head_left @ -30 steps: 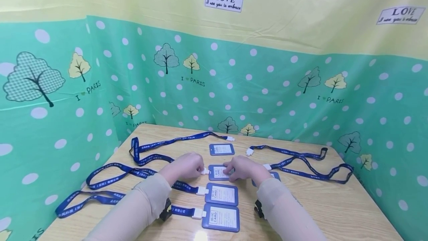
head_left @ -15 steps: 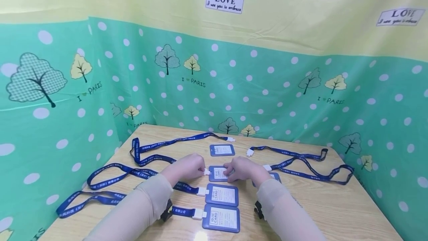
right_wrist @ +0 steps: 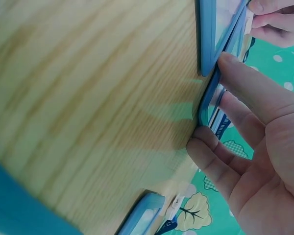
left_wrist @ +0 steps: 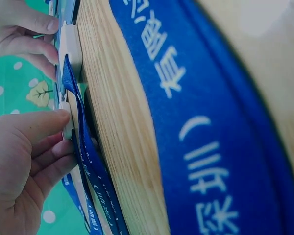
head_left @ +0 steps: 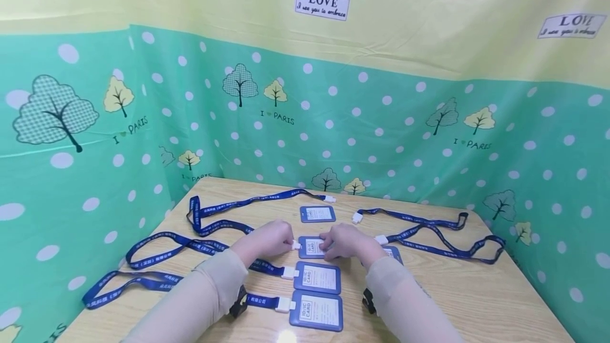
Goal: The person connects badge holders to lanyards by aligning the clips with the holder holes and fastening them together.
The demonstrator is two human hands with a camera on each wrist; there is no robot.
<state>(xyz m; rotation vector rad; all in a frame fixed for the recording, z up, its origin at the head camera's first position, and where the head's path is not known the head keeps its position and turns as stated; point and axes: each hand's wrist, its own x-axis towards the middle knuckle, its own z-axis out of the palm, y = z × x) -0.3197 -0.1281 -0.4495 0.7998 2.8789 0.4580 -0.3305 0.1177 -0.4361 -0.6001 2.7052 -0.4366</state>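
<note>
My left hand [head_left: 271, 238] pinches the white clip [left_wrist: 66, 120] of a blue lanyard between thumb and fingers. That clip sits at the left end of a blue badge holder [head_left: 310, 247] that lies in the middle of the table. My right hand [head_left: 349, 242] grips the holder's right end, the thumb at its near edge and the fingers round the far side, as the right wrist view shows. Nearer the front lie two more badge holders, the middle one [head_left: 317, 278] and the front one [head_left: 316, 310], each with a lanyard's white clip at its left end.
Behind the hands lies another badge holder [head_left: 317, 214], a lanyard clip [head_left: 330, 199] just beyond it. Partly hidden by the right wrist is one more holder [head_left: 393, 254]. Blue lanyards [head_left: 152, 261] spread over the left, others [head_left: 450, 250] over the right. A patterned curtain [head_left: 362, 136] encloses the table.
Both hands stay almost in place at the same badge holder and clip. The whole view has shifted slightly; the lanyards and other holders lie as before.
</note>
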